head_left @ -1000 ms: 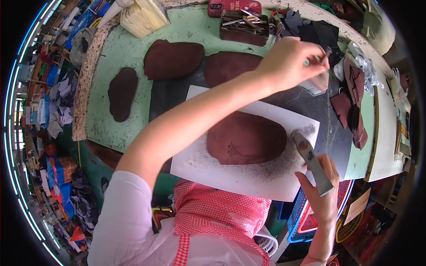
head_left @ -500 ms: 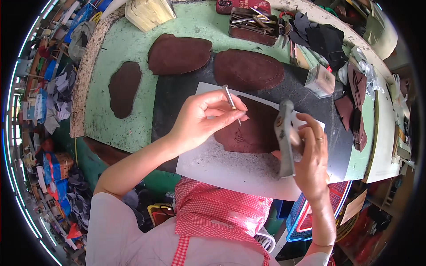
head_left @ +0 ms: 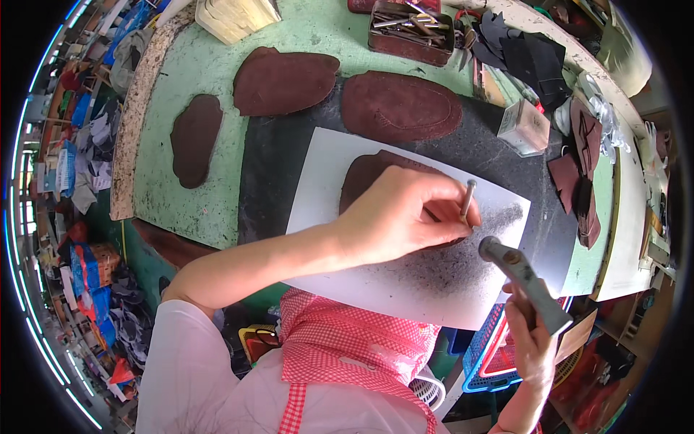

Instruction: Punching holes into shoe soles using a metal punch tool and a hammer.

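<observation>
My left hand (head_left: pixel 405 217) pinches a slim metal punch (head_left: pixel 468 199), upright over the right part of a dark brown leather piece (head_left: pixel 356 181). That hand and wrist hide much of the leather, and the punch's lower tip is not visible. Beneath the leather lies a white board (head_left: pixel 347 286) speckled with dark specks, thickest at the right. My right hand (head_left: pixel 533 346) grips a hammer (head_left: pixel 524 278) by its handle. The grey metal head is lifted to the right of the punch and apart from it.
Around the board is a black mat (head_left: pixel 271 173) on a green table (head_left: pixel 155 159). More brown leather pieces (head_left: pixel 289 79) lie beyond and left. A tin of metal tools (head_left: pixel 412 32), a clear box (head_left: pixel 523 129) and dark scraps (head_left: pixel 535 65) stand farther back.
My left hand has moved right with the punch, from the leather's middle toward its right side. The hammer has swung right and nearer to me, its head turning.
</observation>
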Demonstrator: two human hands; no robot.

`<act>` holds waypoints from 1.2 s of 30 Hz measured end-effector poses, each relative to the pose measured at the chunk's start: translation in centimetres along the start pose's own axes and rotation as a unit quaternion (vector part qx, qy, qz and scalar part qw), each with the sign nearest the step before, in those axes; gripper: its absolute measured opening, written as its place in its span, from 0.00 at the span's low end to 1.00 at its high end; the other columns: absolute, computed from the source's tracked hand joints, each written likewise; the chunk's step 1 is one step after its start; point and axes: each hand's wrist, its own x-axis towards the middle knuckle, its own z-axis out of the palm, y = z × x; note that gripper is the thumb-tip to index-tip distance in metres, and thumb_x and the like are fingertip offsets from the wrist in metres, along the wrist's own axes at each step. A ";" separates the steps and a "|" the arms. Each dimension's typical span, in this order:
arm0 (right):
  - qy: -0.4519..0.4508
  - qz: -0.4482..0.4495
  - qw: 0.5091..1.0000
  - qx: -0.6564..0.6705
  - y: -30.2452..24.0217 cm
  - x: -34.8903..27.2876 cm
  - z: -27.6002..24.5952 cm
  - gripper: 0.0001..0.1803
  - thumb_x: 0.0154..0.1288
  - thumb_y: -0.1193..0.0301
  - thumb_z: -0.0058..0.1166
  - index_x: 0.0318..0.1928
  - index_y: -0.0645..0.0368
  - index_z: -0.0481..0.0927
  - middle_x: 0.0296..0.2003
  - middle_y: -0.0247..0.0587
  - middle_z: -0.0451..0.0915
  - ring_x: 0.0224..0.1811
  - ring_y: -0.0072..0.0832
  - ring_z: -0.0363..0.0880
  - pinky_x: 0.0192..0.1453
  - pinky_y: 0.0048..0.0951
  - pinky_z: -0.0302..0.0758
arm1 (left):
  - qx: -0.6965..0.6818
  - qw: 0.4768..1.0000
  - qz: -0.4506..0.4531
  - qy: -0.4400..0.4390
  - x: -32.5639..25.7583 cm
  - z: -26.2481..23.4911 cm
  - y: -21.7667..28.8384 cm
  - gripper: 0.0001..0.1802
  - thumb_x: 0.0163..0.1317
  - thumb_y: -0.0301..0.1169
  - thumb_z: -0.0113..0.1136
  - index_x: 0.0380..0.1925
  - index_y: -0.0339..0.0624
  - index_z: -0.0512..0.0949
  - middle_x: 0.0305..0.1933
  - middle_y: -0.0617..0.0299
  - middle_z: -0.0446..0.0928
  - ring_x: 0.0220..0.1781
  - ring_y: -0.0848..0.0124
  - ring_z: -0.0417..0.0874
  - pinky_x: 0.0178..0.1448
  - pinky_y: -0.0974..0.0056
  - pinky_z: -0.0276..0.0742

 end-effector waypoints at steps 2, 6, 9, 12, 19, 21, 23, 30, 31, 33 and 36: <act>-0.019 -0.029 0.999 -0.032 1.7 0.6 0.3 0.15 0.64 0.78 0.52 0.51 0.64 0.77 0.26 0.37 0.77 0.26 0.19 0.71 0.31 0.23 0.70 | 0.053 0.998 0.015 0.012 0.3 0.4 -0.9 0.08 0.60 0.19 0.61 0.41 0.33 0.80 0.41 0.61 0.83 0.45 0.74 0.84 0.50 0.70 0.83; -0.011 0.015 0.998 -0.061 2.7 0.8 0.3 0.24 0.61 0.78 0.55 0.60 0.62 0.74 0.27 0.37 0.79 0.24 0.18 0.71 0.28 0.25 0.70 | 0.056 0.997 0.028 0.052 0.0 0.8 -2.0 0.08 0.60 0.19 0.62 0.40 0.33 0.80 0.41 0.61 0.83 0.45 0.75 0.84 0.49 0.69 0.83; 0.039 -0.079 0.995 -0.041 3.1 1.0 0.4 0.23 0.62 0.81 0.53 0.59 0.63 0.75 0.28 0.36 0.79 0.24 0.17 0.71 0.28 0.24 0.70 | 0.070 0.996 0.034 0.047 0.4 0.8 -2.1 0.08 0.60 0.19 0.62 0.39 0.32 0.80 0.41 0.61 0.83 0.44 0.75 0.84 0.48 0.69 0.84; 0.041 -0.116 0.992 -0.037 3.2 0.4 -1.1 0.25 0.65 0.81 0.50 0.63 0.65 0.70 0.31 0.38 0.79 0.26 0.16 0.70 0.31 0.21 0.69 | 0.112 0.992 0.028 0.049 0.2 0.9 -2.0 0.07 0.59 0.21 0.64 0.38 0.33 0.81 0.39 0.61 0.84 0.41 0.75 0.85 0.45 0.70 0.84; 0.076 -0.219 0.961 0.149 -0.6 -0.9 -1.9 0.24 0.67 0.69 0.53 0.58 0.74 0.68 0.27 0.40 0.77 0.27 0.23 0.74 0.33 0.24 0.71 | 0.358 0.918 0.157 0.065 -0.1 1.5 -1.2 0.09 0.56 0.27 0.67 0.38 0.42 0.82 0.33 0.61 0.83 0.30 0.74 0.85 0.32 0.70 0.79; -0.009 -0.101 0.989 -0.108 -1.4 -0.8 -1.8 0.27 0.69 0.68 0.53 0.62 0.72 0.67 0.57 0.56 0.75 0.57 0.39 0.76 0.61 0.36 0.71 | 0.387 0.899 0.199 0.056 -0.2 1.3 -1.4 0.09 0.57 0.27 0.66 0.39 0.43 0.82 0.33 0.61 0.83 0.30 0.75 0.85 0.32 0.71 0.77; -0.020 -0.170 0.985 0.013 0.5 0.1 -1.2 0.26 0.71 0.73 0.49 0.67 0.64 0.64 0.63 0.55 0.69 0.55 0.30 0.76 0.58 0.29 0.72 | 0.226 0.968 0.086 0.064 -0.1 0.9 -1.2 0.05 0.57 0.28 0.65 0.33 0.41 0.81 0.29 0.59 0.83 0.30 0.67 0.86 0.36 0.67 0.79; 0.147 -0.245 0.958 0.023 0.3 0.3 -0.1 0.20 0.74 0.65 0.46 0.57 0.67 0.68 0.19 0.32 0.65 0.14 0.10 0.54 0.20 0.14 0.49 | 0.102 0.995 0.010 0.005 0.4 0.3 -0.9 0.07 0.61 0.22 0.62 0.39 0.33 0.81 0.37 0.61 0.84 0.41 0.79 0.84 0.46 0.74 0.79; 0.167 -0.245 0.955 0.020 0.3 0.1 -0.2 0.19 0.74 0.65 0.45 0.56 0.67 0.69 0.19 0.32 0.65 0.14 0.10 0.53 0.19 0.14 0.49 | 0.122 0.992 -0.019 0.000 0.1 0.3 -0.8 0.07 0.61 0.22 0.63 0.39 0.33 0.81 0.37 0.61 0.84 0.41 0.80 0.84 0.46 0.74 0.79; 0.185 -0.229 0.953 0.069 -0.5 -0.6 -0.3 0.17 0.74 0.67 0.43 0.54 0.68 0.69 0.22 0.38 0.72 0.17 0.15 0.68 0.22 0.13 0.63 | 0.110 0.994 -0.012 0.014 0.1 0.3 -1.1 0.07 0.60 0.24 0.63 0.38 0.34 0.82 0.36 0.61 0.85 0.39 0.81 0.84 0.43 0.75 0.79; 0.185 -0.127 0.974 0.032 0.2 -2.3 -1.0 0.18 0.69 0.69 0.50 0.54 0.68 0.73 0.33 0.44 0.76 0.31 0.24 0.74 0.36 0.23 0.69 | 0.163 0.986 0.007 0.016 -0.1 0.6 -0.7 0.06 0.59 0.26 0.65 0.36 0.38 0.83 0.33 0.61 0.84 0.35 0.79 0.85 0.40 0.75 0.79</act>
